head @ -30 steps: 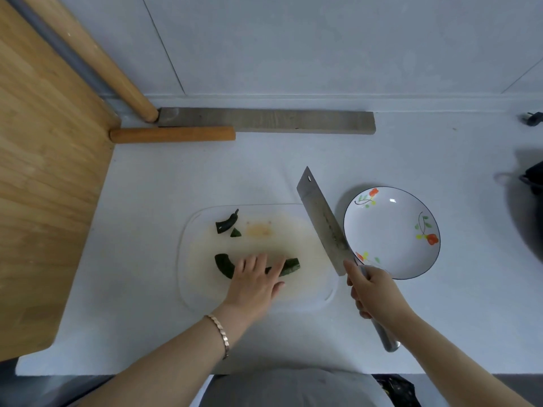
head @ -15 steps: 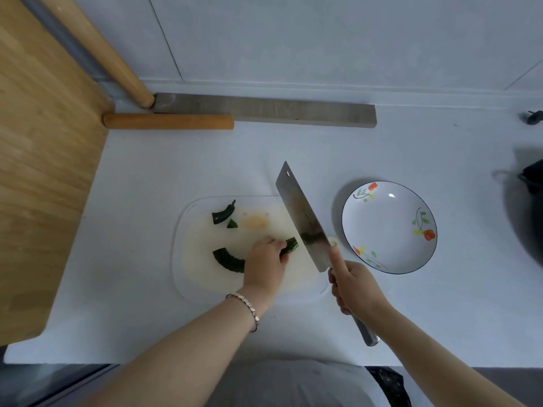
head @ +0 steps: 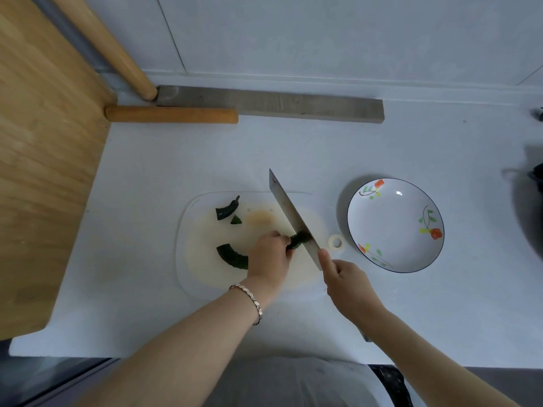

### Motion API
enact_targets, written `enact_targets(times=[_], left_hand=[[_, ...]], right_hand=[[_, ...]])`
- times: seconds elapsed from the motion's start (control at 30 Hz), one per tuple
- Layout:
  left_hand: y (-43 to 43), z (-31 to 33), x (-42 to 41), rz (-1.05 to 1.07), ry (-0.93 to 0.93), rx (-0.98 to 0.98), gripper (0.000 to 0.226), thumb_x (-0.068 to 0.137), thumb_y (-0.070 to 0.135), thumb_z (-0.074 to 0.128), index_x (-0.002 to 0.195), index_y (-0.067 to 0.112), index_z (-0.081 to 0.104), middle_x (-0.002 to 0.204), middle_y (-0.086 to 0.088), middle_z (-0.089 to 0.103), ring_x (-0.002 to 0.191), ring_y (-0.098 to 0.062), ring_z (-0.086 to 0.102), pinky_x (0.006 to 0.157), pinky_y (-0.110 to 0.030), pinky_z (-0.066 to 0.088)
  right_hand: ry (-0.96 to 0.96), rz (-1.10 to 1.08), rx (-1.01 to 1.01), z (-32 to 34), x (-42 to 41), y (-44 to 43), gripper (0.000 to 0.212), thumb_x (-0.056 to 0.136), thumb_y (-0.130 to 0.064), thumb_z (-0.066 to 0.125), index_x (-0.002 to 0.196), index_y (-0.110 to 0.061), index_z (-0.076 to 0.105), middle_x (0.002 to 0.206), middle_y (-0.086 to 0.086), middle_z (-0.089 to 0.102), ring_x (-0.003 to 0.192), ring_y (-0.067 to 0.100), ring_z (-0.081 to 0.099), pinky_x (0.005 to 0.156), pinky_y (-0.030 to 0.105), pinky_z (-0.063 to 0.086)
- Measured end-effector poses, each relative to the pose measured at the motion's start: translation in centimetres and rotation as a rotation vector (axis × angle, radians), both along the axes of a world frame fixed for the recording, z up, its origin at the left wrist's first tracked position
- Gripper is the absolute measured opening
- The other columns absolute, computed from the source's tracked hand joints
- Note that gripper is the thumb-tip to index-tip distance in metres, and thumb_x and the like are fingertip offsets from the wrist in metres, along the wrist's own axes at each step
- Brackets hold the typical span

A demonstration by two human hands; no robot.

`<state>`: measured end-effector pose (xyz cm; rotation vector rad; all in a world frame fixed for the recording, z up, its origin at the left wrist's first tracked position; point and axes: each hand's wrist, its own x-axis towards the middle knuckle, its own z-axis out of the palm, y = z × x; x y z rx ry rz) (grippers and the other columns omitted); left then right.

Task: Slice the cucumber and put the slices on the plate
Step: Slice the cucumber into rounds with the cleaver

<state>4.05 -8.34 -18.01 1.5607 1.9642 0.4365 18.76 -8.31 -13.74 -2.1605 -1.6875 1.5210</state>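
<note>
My left hand (head: 269, 255) is curled over the cucumber (head: 232, 255) and pins it down on the clear cutting board (head: 188, 259), which lies near the front edge of the white counter (head: 293, 148). The cucumber is dark green and bent, and it lies long-ways from left to right, with one end poking out left of my hand and the other end at the knife. My right hand (head: 349, 284) is wrapped tight around the handle of the big knife (head: 291, 215). The blade points away from me and a bit left, and it sits on the cucumber's right end. A cut-off stem piece (head: 226, 211) lies near the board's far edge. The flowered plate (head: 395, 226) sits just right of the board with nothing on it.
</note>
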Motion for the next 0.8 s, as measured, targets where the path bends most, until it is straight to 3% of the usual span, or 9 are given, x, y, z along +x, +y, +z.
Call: enact_targets(times=[0.2,0.37,0.5,0.63,0.8], left_hand=[[-0.3,-0.1,0.3,0.045,-0.065,0.014,0.02,0.091,0.02,0.056,0.092,0.003,0.067,0.094,-0.013,0.061,0.086,-0.027,0.057,0.073,-0.038,0.052],[-0.7,-0.1,0.0,0.06,-0.044,0.024,0.019,0.088,0.019,0.059,0.095,0.005,0.069,0.092,-0.011,0.061,0.086,-0.026,0.055,0.067,-0.041,0.053],[-0.3,0.2,0.0,0.072,-0.05,0.007,0.017,0.088,0.017,0.06,0.095,0.004,0.069,0.091,-0.012,0.06,0.084,-0.026,0.056,0.067,-0.038,0.053],[-0.4,0.2,0.1,0.058,-0.04,0.017,0.018,0.088,0.016,0.059,0.098,0.005,0.068,0.091,-0.011,0.06,0.083,-0.025,0.056,0.065,-0.037,0.053],[-0.3,0.3,0.1,0.05,-0.031,0.032,0.019,0.088,0.016,0.059,0.102,0.006,0.068,0.092,-0.01,0.061,0.083,-0.023,0.057,0.063,-0.023,0.044]], right_hand=[[0.048,-0.046,-0.009,-1.4,-0.7,0.3,0.053,0.091,-0.058,0.031,0.067,-0.01,0.033,0.065,0.01,0.035,0.059,0.021,0.03,0.058,0.031,0.029],[0.13,-0.151,-0.026,-1.6,-0.4,0.3,0.056,0.088,-0.061,0.033,0.066,-0.01,0.037,0.06,0.009,0.036,0.055,0.021,0.032,0.057,0.032,0.029],[0.171,-0.147,-0.02,-0.8,0.3,0.1,0.056,0.089,-0.06,0.033,0.064,-0.01,0.036,0.052,0.004,0.036,0.049,0.019,0.03,0.054,0.029,0.028],[0.153,-0.095,-0.005,-0.5,0.4,-0.1,0.054,0.091,-0.058,0.034,0.065,-0.01,0.037,0.058,0.009,0.036,0.052,0.02,0.031,0.056,0.031,0.029],[0.122,-0.048,-0.006,-0.3,0.4,0.2,0.054,0.091,-0.057,0.032,0.066,-0.01,0.038,0.062,0.011,0.037,0.055,0.021,0.032,0.058,0.031,0.031]])
